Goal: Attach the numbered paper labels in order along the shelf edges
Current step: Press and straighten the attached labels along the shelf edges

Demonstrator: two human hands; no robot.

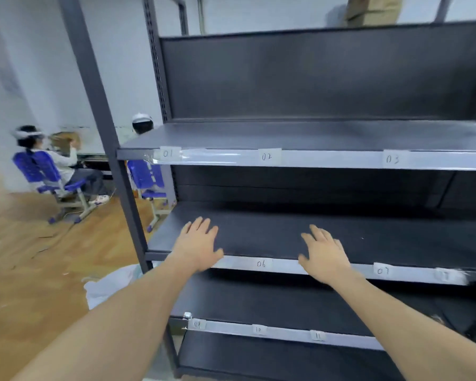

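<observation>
**Both palms flat on the middle row**

At the far left, beyond the shelf's grey upright (116,174), two people sit on blue chairs (43,171), well apart from the work. The top shelf edge carries label 01 (167,153), label 02 (266,156) and label 03 (392,159), in order from left to right. The bottom edge carries label 09 (197,324), label 10 (258,329) and label 11 (318,336).

The work is at the middle shelf edge (286,266). The left hand (197,246) lies flat there, fingers straight and spread, holding nothing. Its heel covers the left end of the pale strip, so any label beneath it cannot be seen. Label 06 (261,264) shows plainly between the two hands. The right hand (324,255) is likewise spread and empty, heel over the strip and fingers reaching onto the dark shelf board. To its right sits label 07 (382,270), then a further label (445,275) too blurred to read.

This looks like pressing or smoothing the middle row. To do it well, the pressure should go onto the front face of the strip, not the board above it. Each paper is best rubbed from its middle outward so no corner lifts. A sliding palm could drag a label askew, so press rather than wipe. Once the hands lift, the covered spot and the blurred label both need checking against the sequence.
</observation>
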